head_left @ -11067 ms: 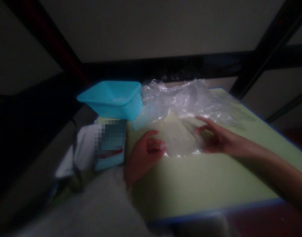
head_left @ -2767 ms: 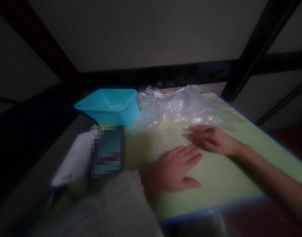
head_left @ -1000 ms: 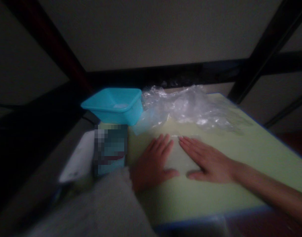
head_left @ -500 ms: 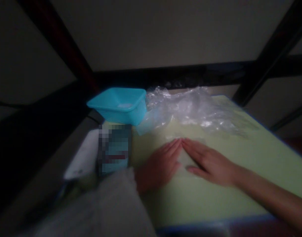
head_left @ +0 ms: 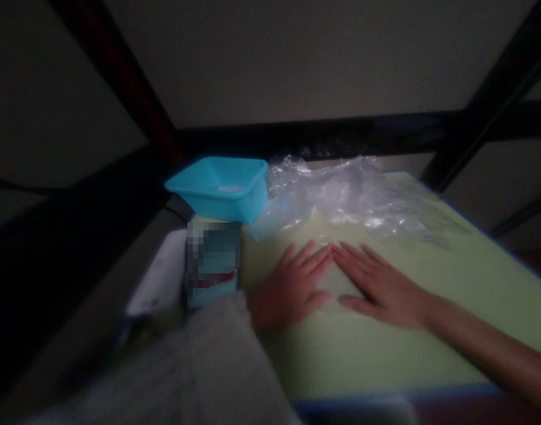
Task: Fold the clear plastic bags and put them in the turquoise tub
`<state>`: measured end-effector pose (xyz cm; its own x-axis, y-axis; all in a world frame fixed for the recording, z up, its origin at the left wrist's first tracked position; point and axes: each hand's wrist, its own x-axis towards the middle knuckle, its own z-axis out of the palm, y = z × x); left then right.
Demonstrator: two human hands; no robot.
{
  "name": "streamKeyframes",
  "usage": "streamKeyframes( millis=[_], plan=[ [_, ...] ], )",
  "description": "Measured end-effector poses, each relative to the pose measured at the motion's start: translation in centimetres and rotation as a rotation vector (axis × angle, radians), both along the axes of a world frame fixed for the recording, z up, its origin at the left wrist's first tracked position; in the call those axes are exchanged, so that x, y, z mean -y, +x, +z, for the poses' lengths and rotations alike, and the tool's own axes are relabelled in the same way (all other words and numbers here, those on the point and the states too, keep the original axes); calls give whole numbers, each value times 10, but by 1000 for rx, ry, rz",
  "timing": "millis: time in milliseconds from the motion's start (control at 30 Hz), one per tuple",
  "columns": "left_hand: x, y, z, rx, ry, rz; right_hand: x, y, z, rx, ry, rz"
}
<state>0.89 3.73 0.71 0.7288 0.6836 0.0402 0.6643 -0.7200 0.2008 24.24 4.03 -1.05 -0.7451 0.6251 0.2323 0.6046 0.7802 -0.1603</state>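
Observation:
My left hand (head_left: 292,287) lies flat, fingers spread, on a small clear plastic piece (head_left: 338,283) resting on the yellow-green tabletop (head_left: 371,366). From the other side my right hand (head_left: 380,289) presses flat on the same piece, its fingers also apart. The fingertips of both hands nearly meet at its far part. Only a faint outline of the clear piece shows between the thumbs and past the fingertips; whether it is a bag or a sheet I cannot tell.
A turquoise plastic basin (head_left: 221,189) stands at the table's far left. Beside it spreads a crumpled heap of clear plastic (head_left: 345,195). A pixelated flat object (head_left: 213,265) and a white object (head_left: 159,271) lie left of my left hand. Dark frame bars (head_left: 120,82) surround the table.
The fingers of both hands have fanned out wider over the clear piece. The whole view has shifted slightly, so the things sit a little further right.

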Motion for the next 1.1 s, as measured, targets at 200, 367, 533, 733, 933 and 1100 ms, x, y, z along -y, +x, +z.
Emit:
streamKeyframes(
  millis=[200, 367, 533, 733, 933, 1100],
  plan=[
    [-3, 0, -3, 25, -42, 35, -5, 3, 4, -38, -52, 10],
    [2, -11, 4, 95, 2, 63, -13, 11, 21, -182, -85, 140],
    [18, -24, 12, 95, 38, -141, -6, 18, 43, -115, -199, 303],
    [28, -23, 3, 81, -63, -213, 8, 22, 58, 44, -311, 251],
    [22, -34, 7, 104, 30, -165, 13, 27, 62, 120, -271, 241],
    [19, -43, 11, 73, 112, -250, 15, 27, 59, 145, -223, 276]
  ],
)
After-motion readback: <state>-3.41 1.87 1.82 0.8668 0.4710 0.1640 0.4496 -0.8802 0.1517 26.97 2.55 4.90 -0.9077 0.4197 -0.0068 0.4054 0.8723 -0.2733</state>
